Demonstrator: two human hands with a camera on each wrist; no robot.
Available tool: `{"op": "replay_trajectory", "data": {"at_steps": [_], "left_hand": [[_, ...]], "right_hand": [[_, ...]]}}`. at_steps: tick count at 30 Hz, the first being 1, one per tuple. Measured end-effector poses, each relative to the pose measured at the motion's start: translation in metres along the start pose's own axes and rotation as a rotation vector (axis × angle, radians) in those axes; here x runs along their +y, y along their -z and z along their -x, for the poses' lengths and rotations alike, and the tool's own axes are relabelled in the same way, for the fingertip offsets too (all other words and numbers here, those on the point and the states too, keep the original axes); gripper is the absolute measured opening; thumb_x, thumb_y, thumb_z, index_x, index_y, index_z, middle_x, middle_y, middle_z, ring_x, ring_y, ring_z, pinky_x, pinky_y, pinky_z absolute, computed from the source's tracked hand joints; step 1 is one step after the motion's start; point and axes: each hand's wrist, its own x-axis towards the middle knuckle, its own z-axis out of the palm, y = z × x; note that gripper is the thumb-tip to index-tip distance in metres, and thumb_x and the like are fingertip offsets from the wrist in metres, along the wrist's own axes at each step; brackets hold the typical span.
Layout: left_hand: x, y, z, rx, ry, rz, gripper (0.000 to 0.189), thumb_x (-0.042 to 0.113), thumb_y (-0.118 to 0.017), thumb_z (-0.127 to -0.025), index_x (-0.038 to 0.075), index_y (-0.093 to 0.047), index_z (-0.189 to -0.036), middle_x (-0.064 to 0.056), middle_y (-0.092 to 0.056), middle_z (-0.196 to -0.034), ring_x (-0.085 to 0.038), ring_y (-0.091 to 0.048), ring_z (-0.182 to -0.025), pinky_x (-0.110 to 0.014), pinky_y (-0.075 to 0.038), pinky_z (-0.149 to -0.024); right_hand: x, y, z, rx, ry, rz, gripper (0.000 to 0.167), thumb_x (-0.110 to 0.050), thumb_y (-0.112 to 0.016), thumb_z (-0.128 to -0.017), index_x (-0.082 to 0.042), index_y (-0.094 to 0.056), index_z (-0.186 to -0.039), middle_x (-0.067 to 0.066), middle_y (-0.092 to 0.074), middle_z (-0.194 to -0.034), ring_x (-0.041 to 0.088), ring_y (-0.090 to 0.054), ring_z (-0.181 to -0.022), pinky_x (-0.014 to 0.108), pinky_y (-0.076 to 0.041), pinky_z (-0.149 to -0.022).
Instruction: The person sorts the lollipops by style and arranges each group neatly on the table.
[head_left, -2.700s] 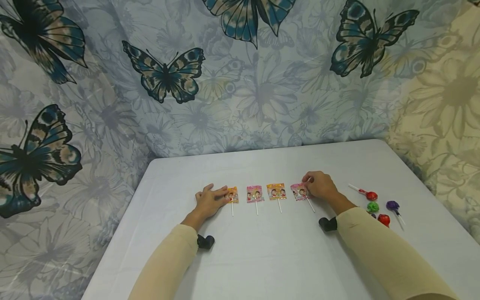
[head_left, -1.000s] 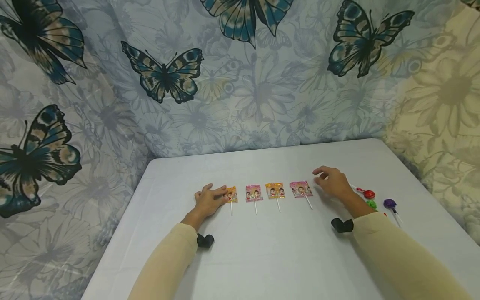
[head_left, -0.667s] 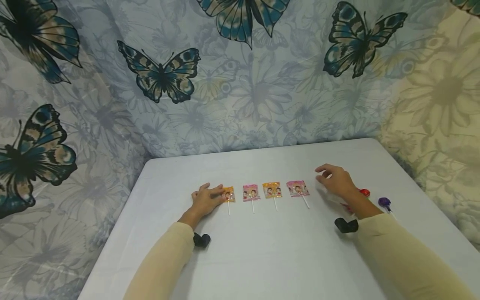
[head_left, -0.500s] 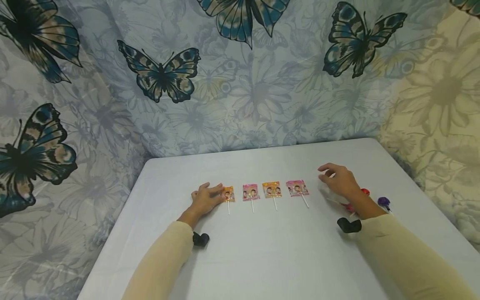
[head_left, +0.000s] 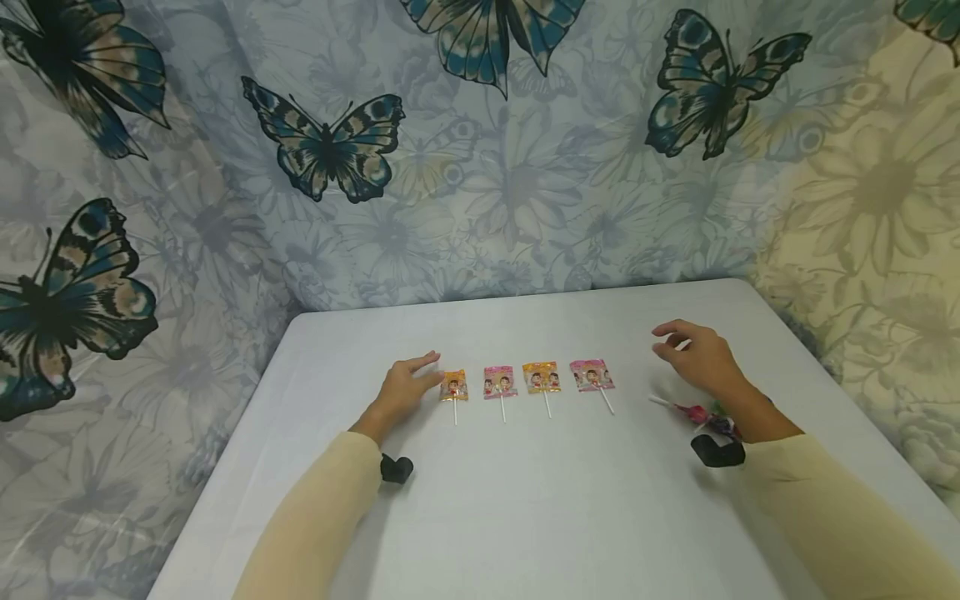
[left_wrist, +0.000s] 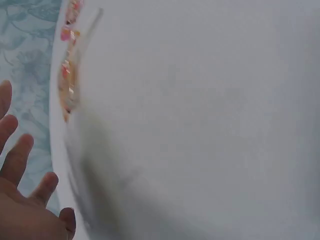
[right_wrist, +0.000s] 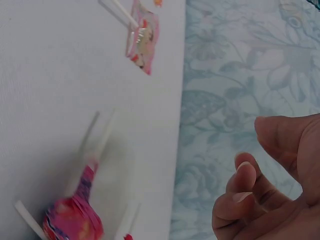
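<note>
Four flat-wrapped lollipops lie in a row, sticks towards me: orange (head_left: 453, 386), pink (head_left: 499, 382), orange (head_left: 542, 377) and pink (head_left: 592, 375) at the right end. My left hand (head_left: 403, 390) hovers just left of the first orange one, holding nothing; the left wrist view shows its fingers (left_wrist: 17, 157) spread. To the right of the row, my right hand (head_left: 701, 357) is raised over the table, fingers loosely bent around nothing. Below that wrist lies a pink-red round lollipop (right_wrist: 75, 220), with others partly hidden by the forearm.
The white table (head_left: 525, 508) has its far edge against a butterfly-printed cloth backdrop (head_left: 517, 192). A black wrist camera (head_left: 717, 451) at the right sleeve overlaps the round lollipops in the head view; another (head_left: 397, 468) sits at the left wrist.
My right hand has let go of the end pink lollipop and moved right, over the round ones. My left hand has come off the first orange lollipop, slightly left.
</note>
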Motion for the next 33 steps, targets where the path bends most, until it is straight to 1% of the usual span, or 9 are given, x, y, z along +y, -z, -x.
{"op": "replay_trajectory", "data": {"at_steps": [2,5,10,13,17,20,24,30,33], "left_hand": [[0.009,0.0,-0.001,0.023,-0.036,0.034,0.047,0.029,-0.07,-0.09,0.014,-0.06,-0.134,0.002,-0.049,-0.142,-0.025,-0.033,-0.137,-0.046,-0.022,-0.11],[0.027,-0.006,0.001,0.084,-0.1,0.048,0.046,0.028,-0.072,-0.089,0.013,-0.061,-0.132,-0.002,-0.052,-0.139,-0.028,-0.04,-0.132,-0.049,-0.028,-0.106],[0.063,-0.025,0.011,0.155,-0.214,0.051,0.045,0.029,-0.073,-0.087,0.016,-0.063,-0.129,-0.005,-0.057,-0.133,-0.028,-0.048,-0.119,-0.052,-0.037,-0.096],[0.082,-0.04,0.017,0.158,-0.288,0.03,0.045,0.03,-0.073,-0.087,0.015,-0.064,-0.129,-0.004,-0.058,-0.13,-0.028,-0.05,-0.116,-0.051,-0.038,-0.094],[0.102,-0.059,0.025,0.134,-0.356,0.035,0.044,0.028,-0.074,-0.087,0.017,-0.064,-0.128,0.0,-0.06,-0.128,-0.026,-0.051,-0.115,-0.049,-0.038,-0.094],[0.114,-0.074,0.03,0.113,-0.426,0.046,0.043,0.024,-0.076,-0.085,0.016,-0.065,-0.127,0.001,-0.06,-0.129,-0.021,-0.051,-0.116,-0.049,-0.036,-0.097],[0.127,-0.095,0.036,0.102,-0.536,0.041,0.042,0.022,-0.076,-0.085,0.013,-0.066,-0.124,0.002,-0.06,-0.129,-0.015,-0.05,-0.114,-0.049,-0.033,-0.098],[0.147,-0.135,0.04,0.103,-0.684,0.026,0.038,0.022,-0.076,-0.084,0.011,-0.069,-0.119,0.001,-0.063,-0.124,-0.012,-0.054,-0.108,-0.032,-0.039,-0.091],[0.156,-0.155,0.042,0.093,-0.732,-0.011,0.037,0.023,-0.076,-0.084,0.011,-0.07,-0.119,0.002,-0.064,-0.124,-0.01,-0.055,-0.109,-0.026,-0.04,-0.089]], "right_hand": [[-0.002,0.006,0.003,-0.003,-0.002,0.0,0.028,-0.02,-0.063,-0.095,-0.004,-0.063,-0.117,0.014,-0.064,-0.096,0.031,-0.06,-0.079,0.035,-0.045,-0.055],[-0.005,0.016,0.007,-0.011,-0.01,0.006,0.031,-0.024,-0.062,-0.096,-0.004,-0.062,-0.119,0.015,-0.063,-0.099,0.03,-0.059,-0.08,0.035,-0.045,-0.053],[-0.008,0.03,0.017,-0.029,-0.042,-0.012,0.037,-0.03,-0.06,-0.097,-0.006,-0.059,-0.124,0.017,-0.06,-0.108,0.028,-0.059,-0.078,0.037,-0.047,-0.046],[-0.008,0.036,0.022,-0.023,-0.032,-0.011,0.038,-0.032,-0.061,-0.096,-0.006,-0.059,-0.124,0.017,-0.061,-0.108,0.026,-0.06,-0.077,0.036,-0.045,-0.045],[-0.008,0.042,0.027,-0.001,-0.008,-0.008,0.037,-0.031,-0.062,-0.096,-0.006,-0.061,-0.122,0.017,-0.062,-0.106,0.022,-0.06,-0.075,0.033,-0.045,-0.047],[-0.009,0.047,0.032,0.009,-0.013,-0.016,0.036,-0.031,-0.062,-0.096,-0.007,-0.06,-0.123,0.017,-0.062,-0.106,0.018,-0.06,-0.073,0.033,-0.045,-0.048],[-0.008,0.052,0.039,0.014,-0.026,-0.025,0.037,-0.031,-0.061,-0.096,-0.006,-0.06,-0.124,0.019,-0.061,-0.108,0.019,-0.058,-0.074,0.033,-0.044,-0.048],[0.002,0.059,0.051,0.043,-0.006,-0.041,0.035,-0.026,-0.064,-0.095,-0.005,-0.061,-0.123,0.018,-0.061,-0.107,0.01,-0.056,-0.073,0.031,-0.044,-0.048],[0.007,0.059,0.057,0.05,0.019,-0.065,0.033,-0.023,-0.065,-0.094,-0.005,-0.062,-0.121,0.012,-0.06,-0.103,0.007,-0.056,-0.071,0.031,-0.043,-0.045]]}}
